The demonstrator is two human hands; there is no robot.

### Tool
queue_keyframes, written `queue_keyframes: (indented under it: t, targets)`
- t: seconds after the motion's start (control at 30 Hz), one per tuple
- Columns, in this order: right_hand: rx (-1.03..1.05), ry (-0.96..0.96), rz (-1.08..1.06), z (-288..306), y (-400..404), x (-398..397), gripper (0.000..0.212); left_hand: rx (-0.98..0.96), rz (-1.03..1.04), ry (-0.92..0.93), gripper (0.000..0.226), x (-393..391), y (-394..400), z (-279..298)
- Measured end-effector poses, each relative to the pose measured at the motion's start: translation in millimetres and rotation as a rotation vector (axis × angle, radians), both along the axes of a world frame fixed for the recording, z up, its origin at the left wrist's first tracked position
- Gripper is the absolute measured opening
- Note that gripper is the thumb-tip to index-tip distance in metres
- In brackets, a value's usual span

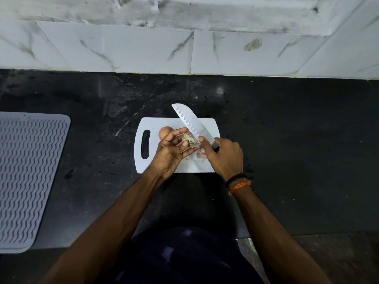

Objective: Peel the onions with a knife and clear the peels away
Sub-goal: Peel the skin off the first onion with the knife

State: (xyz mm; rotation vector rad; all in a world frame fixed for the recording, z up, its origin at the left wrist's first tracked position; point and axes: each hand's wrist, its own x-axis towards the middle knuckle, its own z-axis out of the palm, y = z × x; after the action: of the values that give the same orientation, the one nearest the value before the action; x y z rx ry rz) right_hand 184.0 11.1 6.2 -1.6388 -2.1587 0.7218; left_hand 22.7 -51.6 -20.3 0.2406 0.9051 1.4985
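Note:
A white cutting board [209, 165] with a handle slot lies on the black counter. Above it my left hand [171, 152] holds a small, pale, partly peeled onion [189, 138] between thumb and fingers. My right hand [224, 155] grips the handle of a wide knife [189, 121], thumb against the blade, and the blade lies against the onion's right side with its tip pointing away and left. A second onion [164, 132], still brown-skinned, sits on the board behind my left hand. Pinkish peel scraps [201, 154] lie on the board between my hands.
A grey ribbed mat [28, 177] covers the counter at the left edge. A white marble-tiled wall [184, 50] rises behind the black counter [297, 140]. My dark clothing shows at the bottom, at the counter's front edge.

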Motion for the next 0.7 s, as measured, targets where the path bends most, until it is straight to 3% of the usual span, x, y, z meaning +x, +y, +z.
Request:
queue_keyframes:
  t: [0.33, 0.5, 0.7]
  targets:
    - [0.077, -0.055, -0.042, 4.2, -5.8, -6.4, 0.077, -0.025, 0.011, 0.104, 0.033, 4.0, 1.1, 8.0]
    - [0.002, -0.08, -0.02, 7.1, 0.9, -8.0, 0.063, -0.066, 0.051, 0.112, 0.029, 6.5, 1.6, 9.2]
    - [-0.101, 0.173, -0.017, 6.4, 2.4, 1.4, 0.057, -0.037, 0.057, 0.009, 0.034, 4.6, 2.0, 6.9]
